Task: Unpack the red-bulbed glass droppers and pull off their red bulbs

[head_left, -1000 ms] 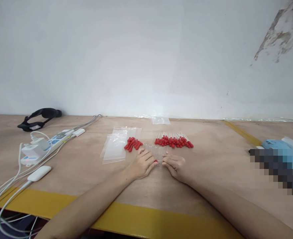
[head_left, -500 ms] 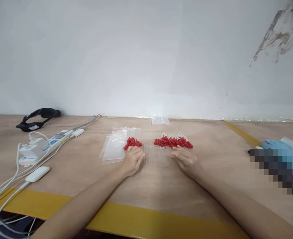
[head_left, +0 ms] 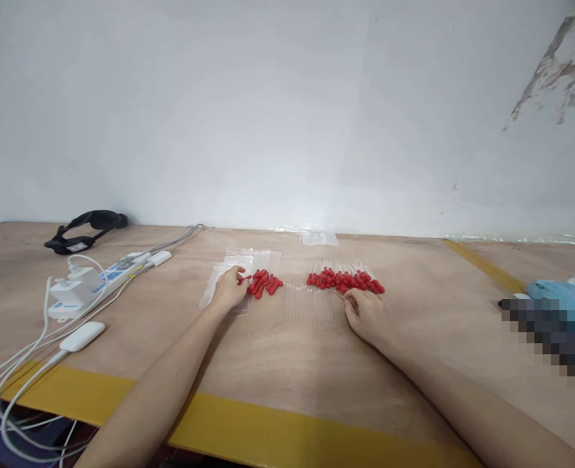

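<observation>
At the left of a loose pile of red rubber bulbs, my left hand has its thumb and fingers closed around a red bulb at the pile's edge. My right hand pinches a thin clear tube, whose tip points left. Between the hands lies a row of thin clear tubes, side by side on the table. Just beyond my right hand, several droppers with red bulbs lie together, their clear stems pointing away. Clear zip bags lie flat, partly under my left hand.
A white power strip with plugs and cables stands at left, near a white adapter. Behind them lies a black headband-like device. Another small bag lies by the wall. A light-blue packet sits at far right.
My left hand has moved left and away from the tube row to the far side of the red bulbs. My right hand stays near the row's right end, a thin tube now showing in its fingers.
</observation>
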`<state>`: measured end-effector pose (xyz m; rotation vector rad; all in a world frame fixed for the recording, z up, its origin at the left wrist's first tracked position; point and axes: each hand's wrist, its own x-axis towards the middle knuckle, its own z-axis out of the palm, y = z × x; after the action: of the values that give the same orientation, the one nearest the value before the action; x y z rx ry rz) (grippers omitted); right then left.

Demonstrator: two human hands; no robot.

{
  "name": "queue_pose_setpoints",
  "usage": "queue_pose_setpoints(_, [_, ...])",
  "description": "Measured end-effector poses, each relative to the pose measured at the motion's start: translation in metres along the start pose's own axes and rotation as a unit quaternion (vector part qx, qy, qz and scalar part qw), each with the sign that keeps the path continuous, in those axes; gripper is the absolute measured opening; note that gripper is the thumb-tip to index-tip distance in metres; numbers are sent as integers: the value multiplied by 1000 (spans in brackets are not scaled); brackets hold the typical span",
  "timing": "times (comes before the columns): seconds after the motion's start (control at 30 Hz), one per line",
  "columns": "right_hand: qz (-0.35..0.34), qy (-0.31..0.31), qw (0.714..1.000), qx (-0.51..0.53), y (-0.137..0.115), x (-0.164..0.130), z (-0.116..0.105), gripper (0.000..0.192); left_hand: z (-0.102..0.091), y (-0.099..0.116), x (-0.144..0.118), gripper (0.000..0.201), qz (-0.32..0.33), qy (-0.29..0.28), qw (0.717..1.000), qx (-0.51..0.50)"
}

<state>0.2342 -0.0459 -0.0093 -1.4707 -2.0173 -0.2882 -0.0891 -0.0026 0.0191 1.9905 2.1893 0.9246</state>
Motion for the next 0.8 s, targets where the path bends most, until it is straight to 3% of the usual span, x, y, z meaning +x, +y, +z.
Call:
queue_pose_setpoints(0.3, [-37, 4, 999, 4, -13, -5, 2, 18, 0, -2, 4, 29, -14, -8, 1000, 10])
queue_pose_setpoints(0.5, [-46, -20, 999, 6, -17, -6, -2, 24, -6, 0, -2, 28, -2, 42, 999, 10])
queue_pose_setpoints(0.63, [-58, -31, 998, 23, -18, -6, -3, 29, -4, 28, -14, 24, 129, 98, 987, 15])
queue_pose_setpoints(0.7, [-66, -30, 997, 34, -16, -7, -2, 31, 3, 47, -18, 22, 211, 58, 975, 36])
queue_pose_setpoints(0.8, [-73, -25, 996, 54, -13, -9, 0, 32, 19, 75, -16, 16, 268, -4, 961, 66])
